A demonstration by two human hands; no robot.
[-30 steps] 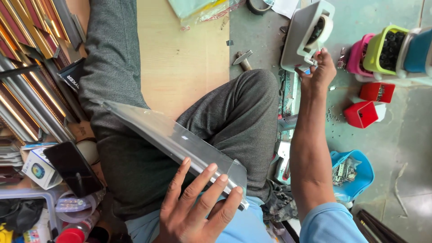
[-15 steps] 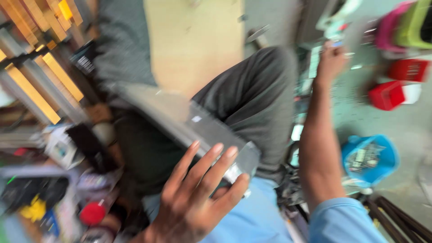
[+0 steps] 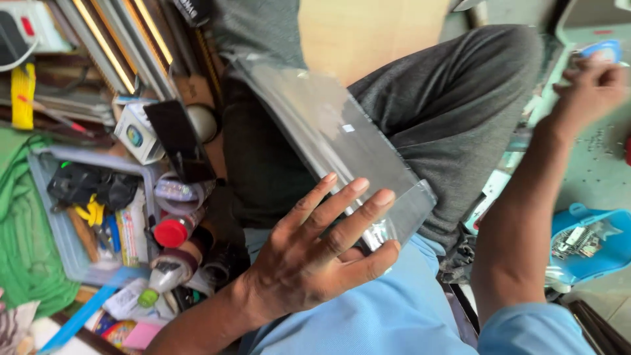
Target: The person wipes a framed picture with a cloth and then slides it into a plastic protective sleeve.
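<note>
A flat grey metal panel (image 3: 328,125) with a shiny, film-like surface lies slanted across my lap on my grey trouser leg (image 3: 460,98). My left hand (image 3: 322,256) grips its near end, fingers spread over the top face. My right hand (image 3: 588,89) is stretched out to the upper right, blurred, fingers curled on a small blue object (image 3: 603,49) beside a pale green-grey thing at the frame edge. What the blue object is stays unclear.
A blue tray (image 3: 611,260) of small metal parts lies at right. At left are a pale bin (image 3: 56,253) of tools, a red-capped bottle (image 3: 172,231), a small white box (image 3: 135,135), a dark slab (image 3: 179,141), long metal profiles (image 3: 118,39), green cloth (image 3: 26,263).
The view has swung left and closer, bringing the tool bin into sight. My left hand stays on the panel's end. My right hand remains stretched out at the upper right.
</note>
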